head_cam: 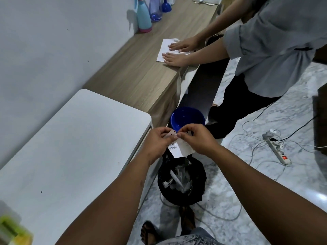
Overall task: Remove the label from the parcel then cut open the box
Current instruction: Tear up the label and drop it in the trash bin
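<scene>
Head view: label pinched over the bin, no box in sight

Both hands meet just past the front right corner of the white desk point(70, 147), above a black bin point(182, 181) on the floor. Left hand point(157, 144) has its fingertips curled in, pinching the top edge of the label point(178, 149) along with a small brownish scrap. Right hand point(196, 138) pinches the same top edge from the other side, thumb and forefinger closed tight on the paper. Label hangs down between them, barcodes facing up. Held apart at one edge like this, it looks like a tear or fold before dropping; the bin sits straight below, probably for that reason. Label is already off the parcel. Parcel itself is not visible, so cutting is not yet started.

Blue bowl point(187, 119) sits on the floor beside the desk's far right corner. Second person point(265, 50) presses flat hands on a paper sheet point(166, 50) at the wooden counter point(134, 68) edge. Power strip point(277, 151) and cables lie on the floor to the right.
</scene>
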